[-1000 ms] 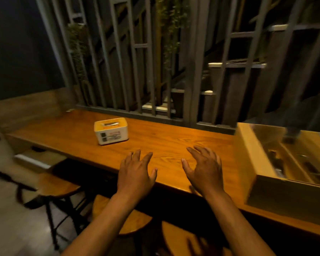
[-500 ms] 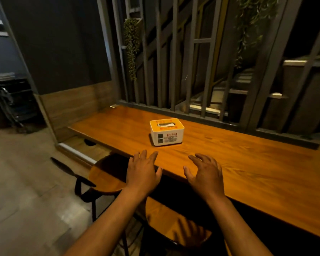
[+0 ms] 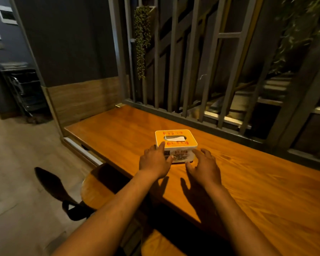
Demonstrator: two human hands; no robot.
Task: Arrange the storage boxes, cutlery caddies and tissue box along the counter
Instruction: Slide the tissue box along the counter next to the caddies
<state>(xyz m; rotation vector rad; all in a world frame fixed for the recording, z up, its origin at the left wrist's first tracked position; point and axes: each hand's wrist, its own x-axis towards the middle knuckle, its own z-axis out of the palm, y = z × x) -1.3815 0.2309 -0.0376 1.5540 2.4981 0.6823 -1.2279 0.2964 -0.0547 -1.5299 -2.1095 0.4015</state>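
L hand (image 3: 155,161) at near-left corner of tissue box (image 3: 175,145): index finger lies up along box's left top edge, thumb against front face, fingers spread, not closed round it. R hand (image 3: 204,166) just beside box's near-right corner, fingers splayed; fingertips at or near the side, contact unclear. Box sits upright on counter (image 3: 248,191), toward far edge, white tissue poking from top slot, label on front (unreadable). Grey slatted screen (image 3: 174,61) runs behind counter w/ hanging plant (image 3: 141,39). Round stool (image 3: 100,187) below near edge, left of arms.
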